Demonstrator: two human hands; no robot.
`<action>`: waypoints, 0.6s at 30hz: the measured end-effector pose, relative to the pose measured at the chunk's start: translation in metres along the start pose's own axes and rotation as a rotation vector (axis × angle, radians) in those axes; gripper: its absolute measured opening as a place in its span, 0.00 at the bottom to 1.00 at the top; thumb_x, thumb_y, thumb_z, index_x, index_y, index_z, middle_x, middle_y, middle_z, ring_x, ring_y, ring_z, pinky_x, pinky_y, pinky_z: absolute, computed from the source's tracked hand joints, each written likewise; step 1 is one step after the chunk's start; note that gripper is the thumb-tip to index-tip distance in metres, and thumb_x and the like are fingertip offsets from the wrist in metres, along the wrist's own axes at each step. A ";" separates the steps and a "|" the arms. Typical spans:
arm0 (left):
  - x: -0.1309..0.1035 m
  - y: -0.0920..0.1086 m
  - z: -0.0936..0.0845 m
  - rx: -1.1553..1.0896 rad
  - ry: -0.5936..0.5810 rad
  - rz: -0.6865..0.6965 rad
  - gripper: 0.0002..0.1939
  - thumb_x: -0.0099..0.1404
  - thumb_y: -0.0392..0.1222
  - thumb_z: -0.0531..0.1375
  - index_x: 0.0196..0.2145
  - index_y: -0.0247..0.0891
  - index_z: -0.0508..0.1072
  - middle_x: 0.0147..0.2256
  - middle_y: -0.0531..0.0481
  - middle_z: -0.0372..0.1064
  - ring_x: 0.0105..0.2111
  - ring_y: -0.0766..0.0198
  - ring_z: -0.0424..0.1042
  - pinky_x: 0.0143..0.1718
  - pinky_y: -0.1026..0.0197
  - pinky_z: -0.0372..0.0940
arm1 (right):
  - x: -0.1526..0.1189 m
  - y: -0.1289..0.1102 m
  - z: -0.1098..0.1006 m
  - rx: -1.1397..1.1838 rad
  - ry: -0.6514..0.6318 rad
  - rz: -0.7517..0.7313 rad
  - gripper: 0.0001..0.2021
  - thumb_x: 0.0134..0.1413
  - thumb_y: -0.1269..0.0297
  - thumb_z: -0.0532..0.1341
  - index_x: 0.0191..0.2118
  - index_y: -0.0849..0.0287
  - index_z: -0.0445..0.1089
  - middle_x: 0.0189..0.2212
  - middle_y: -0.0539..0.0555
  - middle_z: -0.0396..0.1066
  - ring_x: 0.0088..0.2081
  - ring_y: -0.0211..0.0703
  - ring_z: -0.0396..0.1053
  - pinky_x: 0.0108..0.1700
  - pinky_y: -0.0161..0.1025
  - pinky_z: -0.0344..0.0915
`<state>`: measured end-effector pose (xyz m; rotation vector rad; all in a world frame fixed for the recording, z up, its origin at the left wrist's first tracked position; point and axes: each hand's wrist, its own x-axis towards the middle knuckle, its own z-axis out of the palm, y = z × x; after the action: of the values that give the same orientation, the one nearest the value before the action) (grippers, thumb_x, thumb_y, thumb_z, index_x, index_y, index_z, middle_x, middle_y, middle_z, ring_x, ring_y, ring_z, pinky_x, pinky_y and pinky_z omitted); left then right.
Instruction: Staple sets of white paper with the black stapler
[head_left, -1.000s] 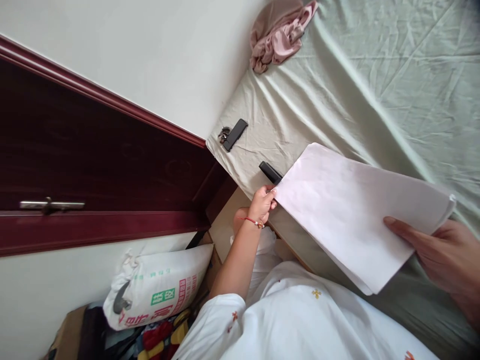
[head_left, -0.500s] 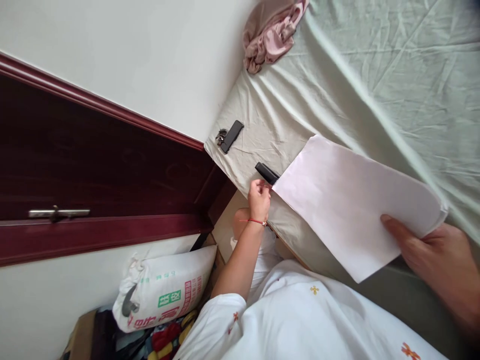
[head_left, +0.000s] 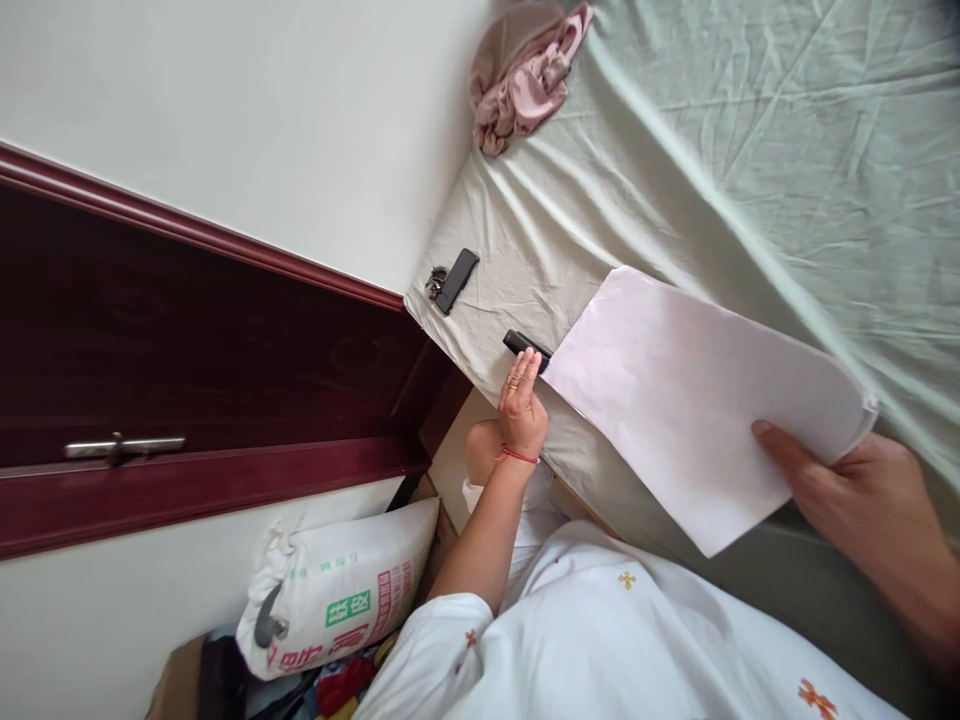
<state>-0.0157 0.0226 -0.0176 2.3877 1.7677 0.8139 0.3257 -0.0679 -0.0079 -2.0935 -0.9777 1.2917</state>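
Note:
My right hand [head_left: 862, 490] grips the white paper sheets [head_left: 697, 400] at their right end, thumb on top and the other fingers hidden underneath. The sheets reach leftward over the bed's edge, and their far left corner meets a black stapler [head_left: 517, 342] lying on the sheet. Over the stapler's near end lies my left hand [head_left: 523, 405], its fingers stretched out and side by side, touching the top. The stapler's jaw and the paper edge in it are partly covered, so I cannot tell how deep the corner sits.
A black phone [head_left: 457, 281] and a bunch of keys [head_left: 435, 283] lie on the pale green bedsheet [head_left: 810, 180]. Pink cloth [head_left: 521, 90] is bunched against the wall. To the left are a dark red door [head_left: 187, 330] and a printed white sack [head_left: 337, 580].
My left hand has left the paper's corner and come onto the top of the stapler, its fingers straightening from a pinch. My right hand still holds the paper sheets.

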 end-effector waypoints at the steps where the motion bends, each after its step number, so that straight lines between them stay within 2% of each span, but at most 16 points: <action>1: 0.000 0.000 0.000 0.000 0.000 0.001 0.34 0.66 0.24 0.44 0.64 0.43 0.67 0.64 0.48 0.66 0.67 0.61 0.60 0.70 0.52 0.57 | 0.000 0.000 0.000 -0.004 -0.001 0.004 0.26 0.39 0.37 0.58 0.23 0.58 0.73 0.21 0.56 0.73 0.31 0.58 0.72 0.29 0.45 0.64; 11: -0.002 0.002 0.001 0.044 0.003 0.022 0.33 0.66 0.25 0.45 0.64 0.42 0.67 0.64 0.47 0.66 0.67 0.62 0.61 0.69 0.52 0.59 | -0.001 -0.011 -0.001 -0.023 0.001 0.028 0.24 0.36 0.38 0.57 0.21 0.57 0.71 0.20 0.56 0.72 0.30 0.57 0.72 0.28 0.45 0.62; 18: -0.005 0.000 0.002 0.054 -0.072 0.005 0.36 0.63 0.22 0.45 0.65 0.43 0.66 0.65 0.48 0.65 0.68 0.61 0.58 0.71 0.50 0.56 | -0.002 -0.009 -0.001 -0.054 0.013 -0.003 0.22 0.36 0.38 0.57 0.18 0.54 0.67 0.18 0.56 0.69 0.29 0.58 0.72 0.28 0.46 0.63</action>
<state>-0.0154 0.0186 -0.0214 2.4225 1.7796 0.6799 0.3233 -0.0640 -0.0003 -2.1375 -1.0204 1.2618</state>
